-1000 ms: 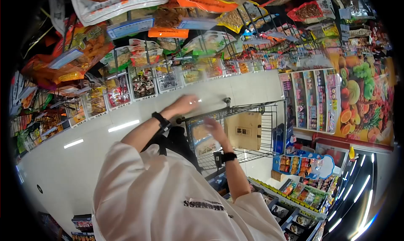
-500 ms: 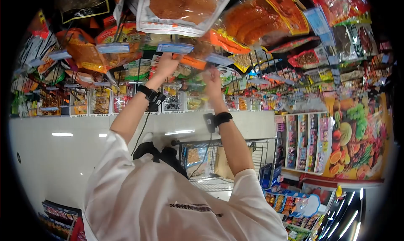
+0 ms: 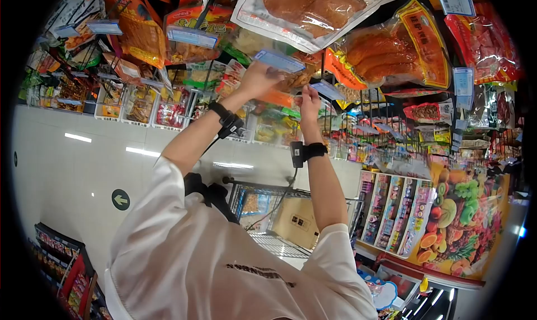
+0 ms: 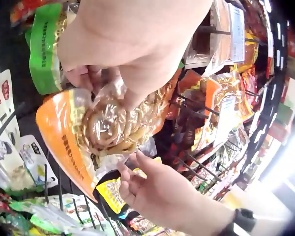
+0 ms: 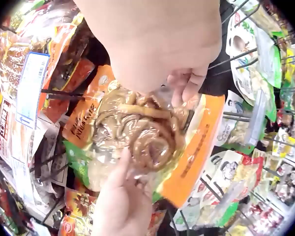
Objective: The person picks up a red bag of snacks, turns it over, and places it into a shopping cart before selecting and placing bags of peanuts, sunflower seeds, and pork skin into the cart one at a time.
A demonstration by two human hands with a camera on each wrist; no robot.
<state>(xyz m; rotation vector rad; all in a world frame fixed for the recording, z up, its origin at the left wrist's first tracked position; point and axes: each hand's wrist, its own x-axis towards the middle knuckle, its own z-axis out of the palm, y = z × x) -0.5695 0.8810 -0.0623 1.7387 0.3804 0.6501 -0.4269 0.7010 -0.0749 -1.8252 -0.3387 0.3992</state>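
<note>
Both hands are raised at the rack, on the two sides of a clear plastic food packet (image 5: 152,132) with brown, coiled pieces inside and orange bands at its ends. My left hand (image 3: 258,81) grips one side of it, thumb across the front and fingers partly hidden behind. On the opposite side my right hand (image 3: 309,105) pinches the clear edge between thumb and fingers. In the left wrist view the packet's orange band (image 4: 66,142) faces the camera. Blue-and-white price tags (image 3: 279,60) stand just above the hands.
Large meat packets (image 3: 386,51) hang above and to the right, among metal rack prongs. Lower bins (image 3: 170,108) hold small wrapped goods. A wire cart (image 3: 268,196) with a cardboard box (image 3: 296,222) stands below my arms. Thin cables run from the wrist cameras.
Both hands have risen from over the cart to the hanging packets and now hold the orange-banded food packet. The head view has shifted nearer the rack.
</note>
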